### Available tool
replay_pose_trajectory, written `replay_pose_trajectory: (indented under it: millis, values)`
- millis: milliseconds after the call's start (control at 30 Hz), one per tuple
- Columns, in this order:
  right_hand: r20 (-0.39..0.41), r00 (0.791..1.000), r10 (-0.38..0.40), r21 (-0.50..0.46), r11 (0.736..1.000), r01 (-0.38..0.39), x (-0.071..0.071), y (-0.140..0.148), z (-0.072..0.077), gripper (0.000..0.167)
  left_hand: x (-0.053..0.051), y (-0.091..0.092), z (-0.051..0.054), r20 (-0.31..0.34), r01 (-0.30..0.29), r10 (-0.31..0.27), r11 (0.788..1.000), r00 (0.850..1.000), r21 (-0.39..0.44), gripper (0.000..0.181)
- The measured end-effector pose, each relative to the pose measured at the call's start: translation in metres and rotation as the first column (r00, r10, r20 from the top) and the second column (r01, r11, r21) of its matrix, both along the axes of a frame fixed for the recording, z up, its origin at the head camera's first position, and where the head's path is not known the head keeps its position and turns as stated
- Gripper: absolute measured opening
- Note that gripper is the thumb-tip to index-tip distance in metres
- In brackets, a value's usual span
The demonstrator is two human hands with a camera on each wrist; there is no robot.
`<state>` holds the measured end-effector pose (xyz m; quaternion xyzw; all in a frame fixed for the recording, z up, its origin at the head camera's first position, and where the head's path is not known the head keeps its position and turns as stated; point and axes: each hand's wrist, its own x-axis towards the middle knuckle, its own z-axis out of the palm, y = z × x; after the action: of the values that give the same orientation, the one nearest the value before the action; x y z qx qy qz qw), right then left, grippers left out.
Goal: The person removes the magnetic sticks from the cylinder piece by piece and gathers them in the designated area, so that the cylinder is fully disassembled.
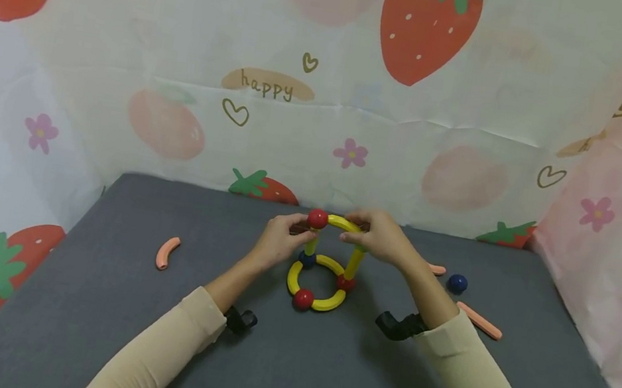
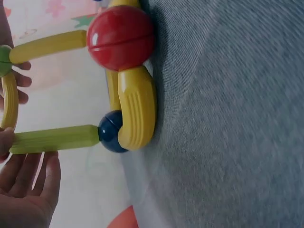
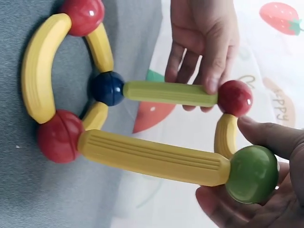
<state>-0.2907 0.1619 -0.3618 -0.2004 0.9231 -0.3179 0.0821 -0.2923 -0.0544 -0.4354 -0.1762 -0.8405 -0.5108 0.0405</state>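
A magnetic rod-and-ball frame stands on the grey table. Its base ring joins curved yellow rods (image 3: 38, 69) with a blue ball (image 3: 109, 89) and two red balls, one at the front (image 1: 303, 299). From the ring rise a yellow-green straight rod (image 2: 57, 139) and a yellow straight rod (image 3: 154, 156). A red ball (image 1: 317, 218) and a green ball (image 3: 251, 174) top them, bridged by a curved yellow rod (image 1: 344, 224). My left hand (image 1: 278, 241) pinches the yellow-green rod just below the red ball. Around the green ball, my right hand (image 1: 378, 236) curls its thumb and fingers.
One curved orange rod (image 1: 167, 253) lies at the left of the table (image 1: 284, 371). On the right are a loose blue ball (image 1: 457, 283), a straight orange rod (image 1: 480, 320) and another orange rod (image 1: 437, 269), partly hidden by my right forearm. A strawberry-print cloth (image 1: 317, 155) hangs behind.
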Motion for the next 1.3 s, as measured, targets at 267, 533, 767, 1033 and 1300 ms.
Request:
replay_pose_trajectory:
  millis: [267, 533, 767, 1033, 1300]
  values:
    - [-0.056, 0.998, -0.040, -0.013, 0.999, 0.039, 0.006, -0.001, -0.006, 0.046, 0.002, 0.002, 0.000, 0.001, -0.014, 0.014, 1.000, 1.000, 0.003, 0.030]
    - [-0.039, 0.998, -0.052, -0.018, 0.999, 0.051, 0.003, -0.004, -0.005, 0.043, 0.001, -0.002, 0.002, 0.023, -0.025, 0.024, 1.000, 0.999, 0.019, 0.030]
    - [-0.009, 0.998, -0.068, -0.030, 0.997, 0.068, -0.002, -0.002, -0.004, 0.041, -0.002, 0.001, 0.002, 0.037, -0.008, 0.008, 1.000, 0.999, -0.001, 0.031]
    - [0.006, 0.998, -0.060, 0.001, 0.998, 0.060, -0.009, -0.005, -0.003, 0.039, 0.000, 0.002, 0.004, 0.017, -0.010, 0.009, 0.998, 1.000, 0.058, 0.040]
    - [0.004, 0.999, -0.033, 0.008, 0.999, 0.033, -0.018, -0.013, 0.002, 0.034, 0.000, 0.003, 0.012, -0.028, 0.000, 0.005, 0.985, 1.000, 0.174, 0.043]
